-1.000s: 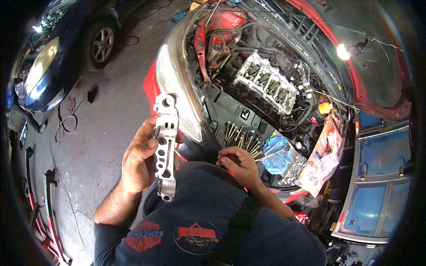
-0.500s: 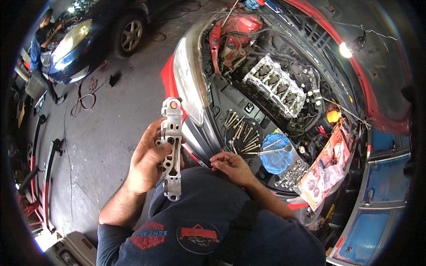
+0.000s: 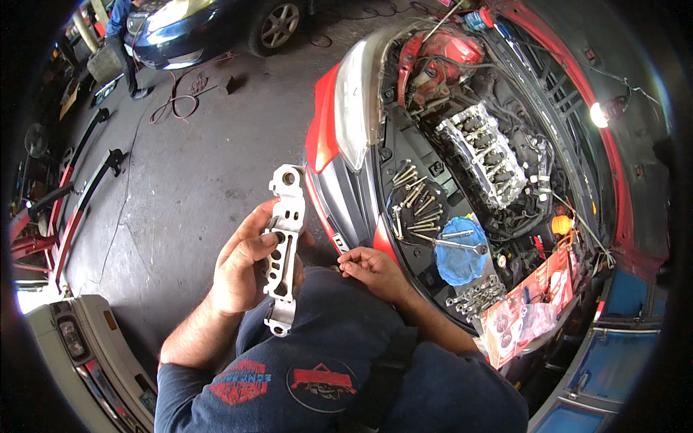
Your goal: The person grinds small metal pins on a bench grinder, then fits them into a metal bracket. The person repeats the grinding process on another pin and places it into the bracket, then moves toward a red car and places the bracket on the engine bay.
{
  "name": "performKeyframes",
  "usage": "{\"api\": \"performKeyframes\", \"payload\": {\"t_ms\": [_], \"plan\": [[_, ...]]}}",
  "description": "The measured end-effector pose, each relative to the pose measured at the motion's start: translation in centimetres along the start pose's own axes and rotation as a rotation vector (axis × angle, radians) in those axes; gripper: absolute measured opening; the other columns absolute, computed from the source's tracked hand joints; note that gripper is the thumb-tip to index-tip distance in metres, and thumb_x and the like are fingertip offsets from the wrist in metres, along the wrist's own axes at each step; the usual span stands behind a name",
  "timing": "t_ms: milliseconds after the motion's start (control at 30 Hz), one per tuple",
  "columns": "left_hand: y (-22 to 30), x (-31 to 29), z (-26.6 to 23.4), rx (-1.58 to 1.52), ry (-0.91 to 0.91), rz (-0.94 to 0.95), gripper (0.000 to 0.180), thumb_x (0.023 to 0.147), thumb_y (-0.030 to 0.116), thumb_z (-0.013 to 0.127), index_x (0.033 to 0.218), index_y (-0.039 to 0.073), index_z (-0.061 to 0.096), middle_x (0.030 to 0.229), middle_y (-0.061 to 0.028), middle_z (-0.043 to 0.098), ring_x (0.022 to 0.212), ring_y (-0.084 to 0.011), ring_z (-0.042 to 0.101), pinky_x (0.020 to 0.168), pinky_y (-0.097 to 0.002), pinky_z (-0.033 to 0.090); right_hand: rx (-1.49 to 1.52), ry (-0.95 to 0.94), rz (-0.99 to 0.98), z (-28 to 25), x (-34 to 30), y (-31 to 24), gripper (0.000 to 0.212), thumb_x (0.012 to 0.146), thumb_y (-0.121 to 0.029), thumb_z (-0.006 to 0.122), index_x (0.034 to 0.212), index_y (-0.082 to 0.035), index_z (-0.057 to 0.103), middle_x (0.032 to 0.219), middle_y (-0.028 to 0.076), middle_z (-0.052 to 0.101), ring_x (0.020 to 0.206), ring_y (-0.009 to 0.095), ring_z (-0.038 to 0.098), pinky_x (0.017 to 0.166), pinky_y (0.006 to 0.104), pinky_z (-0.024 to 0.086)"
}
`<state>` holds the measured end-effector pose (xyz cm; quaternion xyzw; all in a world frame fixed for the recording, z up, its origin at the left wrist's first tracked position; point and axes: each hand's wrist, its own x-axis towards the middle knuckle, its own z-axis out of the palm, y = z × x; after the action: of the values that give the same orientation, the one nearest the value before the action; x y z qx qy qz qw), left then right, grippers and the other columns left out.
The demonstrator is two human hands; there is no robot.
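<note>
A long silver cast-metal bracket point(image 3: 289, 249) with round bolt eyes and a row of holes stands nearly upright in front of my body. My left hand point(image 3: 242, 263) is closed around its middle, thumb across the front and fingers behind it. Beside the red car's front edge, close to my waist, is my right hand point(image 3: 375, 273). Its fingers are curled and pressed to the thumb; whatever they may hold is hidden. In the open engine bay sits a silver cylinder head point(image 3: 484, 155).
Several long bolts point(image 3: 415, 206) lie on the black front panel. Nearby, a ratchet point(image 3: 462, 244) rests on a blue cover point(image 3: 460, 265), beside small metal parts point(image 3: 476, 297) and an orange-red package point(image 3: 523, 310). A lit lamp point(image 3: 599, 115) hangs under the hood. A person stands by a dark car point(image 3: 180, 36).
My left hand has tilted and turned the bracket, so its face shows at a different angle. The view has shifted, bringing a pale vehicle further in at lower left. My right hand stays almost still.
</note>
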<state>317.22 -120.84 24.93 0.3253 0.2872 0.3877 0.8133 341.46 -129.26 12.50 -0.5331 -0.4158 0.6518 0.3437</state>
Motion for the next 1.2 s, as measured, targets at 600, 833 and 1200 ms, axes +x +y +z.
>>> {"api": "performKeyframes", "payload": {"t_ms": [600, 833, 1200], "plan": [[6.9, 2.3, -10.8, -0.628, -0.396, -0.215, 0.074, 0.084, 0.043, 0.049, 0.138, -0.005, 0.033, 0.100, -0.0246, 0.059, 0.046, -0.0204, 0.053, 0.048, -0.0352, 0.048, 0.009, 0.200, -0.014, 7.9, 5.4, -2.8, 0.023, 0.096, -0.020, 0.057, 0.109, -0.001, 0.063, 0.097, 0.007, 0.066, 0.088, 0.012, 0.063, 0.083, 0.0259, 0.049], [13.7, 2.8, -18.2, -0.688, -0.451, -0.185, 0.067, 0.086, 0.038, 0.048, 0.137, -0.005, 0.034, 0.100, -0.0262, 0.059, 0.045, -0.0190, 0.054, 0.047, -0.0336, 0.049, -0.131, 0.151, -0.047, 13.8, 12.9, -6.0, 0.023, 0.096, -0.019, 0.058, 0.109, -0.001, 0.063, 0.097, 0.007, 0.067, 0.089, 0.012, 0.063, 0.082, 0.0259, 0.049], [18.8, 6.0, -24.3, 0.471, -0.238, 0.198, 0.070, 0.089, 0.047, 0.059, 0.131, -0.005, 0.040, 0.094, -0.0162, 0.064, 0.053, -0.0152, 0.060, 0.046, -0.0257, 0.050, -0.003, 0.239, -0.214, 20.8, 18.2, -10.9, 0.024, 0.097, -0.011, 0.057, 0.116, 0.002, 0.056, 0.097, 0.003, 0.062, 0.088, 0.008, 0.060, 0.079, 0.0235, 0.050]]}}
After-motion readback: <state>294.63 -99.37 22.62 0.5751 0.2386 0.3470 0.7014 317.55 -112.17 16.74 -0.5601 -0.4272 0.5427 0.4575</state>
